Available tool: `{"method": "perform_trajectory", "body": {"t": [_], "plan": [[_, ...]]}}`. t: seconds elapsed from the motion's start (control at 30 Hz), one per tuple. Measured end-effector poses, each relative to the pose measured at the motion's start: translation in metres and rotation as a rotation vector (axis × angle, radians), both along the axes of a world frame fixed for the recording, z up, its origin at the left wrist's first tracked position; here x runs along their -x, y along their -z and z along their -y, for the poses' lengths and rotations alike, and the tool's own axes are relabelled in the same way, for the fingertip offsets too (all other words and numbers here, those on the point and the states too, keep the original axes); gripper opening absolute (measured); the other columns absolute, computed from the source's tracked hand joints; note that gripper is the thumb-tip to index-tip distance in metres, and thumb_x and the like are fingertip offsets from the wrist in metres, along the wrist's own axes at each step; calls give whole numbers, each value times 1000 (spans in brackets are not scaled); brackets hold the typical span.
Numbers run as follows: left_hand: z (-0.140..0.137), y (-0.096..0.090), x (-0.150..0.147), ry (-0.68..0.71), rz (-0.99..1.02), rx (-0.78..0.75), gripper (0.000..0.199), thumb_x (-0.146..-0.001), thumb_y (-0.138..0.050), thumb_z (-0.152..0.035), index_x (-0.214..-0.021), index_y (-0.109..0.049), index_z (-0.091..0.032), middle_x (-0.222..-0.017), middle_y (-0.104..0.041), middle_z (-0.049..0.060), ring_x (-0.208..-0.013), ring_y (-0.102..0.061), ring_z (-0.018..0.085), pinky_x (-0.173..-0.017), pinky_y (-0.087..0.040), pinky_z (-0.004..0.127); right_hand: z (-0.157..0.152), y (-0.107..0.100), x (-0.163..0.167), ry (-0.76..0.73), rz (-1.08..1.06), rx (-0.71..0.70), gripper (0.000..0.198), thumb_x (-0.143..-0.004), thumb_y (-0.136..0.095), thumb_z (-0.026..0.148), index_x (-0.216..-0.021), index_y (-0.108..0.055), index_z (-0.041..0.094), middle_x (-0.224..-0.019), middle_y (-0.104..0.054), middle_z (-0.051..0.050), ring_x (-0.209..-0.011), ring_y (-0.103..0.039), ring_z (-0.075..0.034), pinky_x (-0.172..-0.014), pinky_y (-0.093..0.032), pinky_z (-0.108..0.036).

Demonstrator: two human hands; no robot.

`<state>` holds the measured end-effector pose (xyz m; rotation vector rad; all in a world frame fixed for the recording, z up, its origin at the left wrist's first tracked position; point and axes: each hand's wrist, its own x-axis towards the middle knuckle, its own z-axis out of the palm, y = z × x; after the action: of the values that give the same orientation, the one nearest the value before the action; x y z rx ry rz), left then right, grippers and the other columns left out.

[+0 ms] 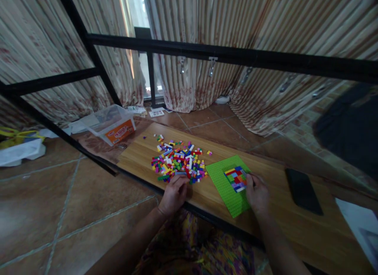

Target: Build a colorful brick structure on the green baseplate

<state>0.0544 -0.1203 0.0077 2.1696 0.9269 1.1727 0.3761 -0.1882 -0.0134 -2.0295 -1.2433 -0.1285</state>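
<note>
Loose toy building bricks [178, 158] of many colours lie in a heap on the wooden board. At the near edge of this heap is my left hand [174, 194], fingers curled together; whatever they may hold is too small to make out. To the right of the heap, a green baseplate [220, 176] lies turned at an angle. A patch of joined coloured bricks [235, 179] covers part of it. My right hand [257, 192] reaches over the plate's right side, thumb and fingers pinched beside the patch's right edge. What sits in that pinch is hidden.
A black phone [304, 191] and a white sheet [358, 220] lie to the right on the wooden board [274, 220]. Beyond the left end stands a clear plastic box [113, 127] with an orange label. A black metal rail [224, 53] crosses before striped curtains [195, 23].
</note>
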Motion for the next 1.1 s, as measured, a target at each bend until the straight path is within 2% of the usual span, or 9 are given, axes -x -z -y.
{"method": "perform_trajectory", "body": {"t": [0.07,0.13,0.33,0.43,0.57,0.7,0.97,1.1], "plan": [[4,-4,3,33,2,-16,24,-88,-49,-9,-105,-63,-19,-104,-65,9,-100,-63,18,-86,-54,31,0,2,-2,0,10,10,61,-92,-31,55,-96,-70,8,-101,-68,-21,-95,-61,-29,-91,-46,-43],[7,-7,10,3,-24,-38,25,-89,-49,-10,-106,-63,-20,-105,-65,9,-101,-62,18,-87,-53,31,1,3,-3,-2,4,21,61,-92,-31,55,-97,-70,8,-102,-68,-21,-96,-61,-29,-91,-46,-43],[1,-3,52,-362,-180,-87,27,-86,-57,-18,-113,-60,-21,-111,-62,10,-104,-59,23,-92,-51,39,2,5,-4,-3,43,19,58,-92,-32,55,-94,-70,12,-100,-68,-19,-94,-61,-29,-88,-46,-42],[-6,2,64,-453,-264,-32,31,-82,-65,-24,-113,-61,-20,-111,-62,10,-105,-59,26,-93,-51,41,3,7,-7,-14,87,25,57,-92,-31,53,-95,-70,11,-100,-68,-18,-94,-61,-29,-88,-46,-42],[-15,3,66,-387,-326,67,23,-83,-63,-24,-106,-64,-22,-106,-65,7,-102,-62,25,-90,-52,39,2,9,-10,-17,120,48,57,-92,-29,52,-96,-69,11,-98,-69,-18,-93,-61,-29,-87,-46,-41],[-23,-2,62,-334,-300,158,22,-81,-63,-20,-103,-65,-23,-104,-66,5,-100,-63,24,-88,-53,37,3,9,-10,-7,126,65,58,-92,-29,53,-95,-70,11,-96,-69,-18,-90,-61,-29,-84,-47,-42],[-29,-4,48,-306,-69,157,12,-79,-60,-15,-90,-62,-20,-96,-65,4,-83,-64,17,-76,-54,30,3,4,-5,-2,96,56,56,-92,-31,52,-96,-69,12,-98,-69,-18,-91,-61,-28,-86,-47,-41],[-31,-4,37,-306,57,217,10,-78,-62,-18,-88,-61,-20,-91,-66,3,-82,-63,16,-78,-53,30,3,3,-4,-7,104,58,57,-92,-30,52,-96,-69,11,-97,-69,-19,-93,-61,-29,-88,-46,-42]]}}
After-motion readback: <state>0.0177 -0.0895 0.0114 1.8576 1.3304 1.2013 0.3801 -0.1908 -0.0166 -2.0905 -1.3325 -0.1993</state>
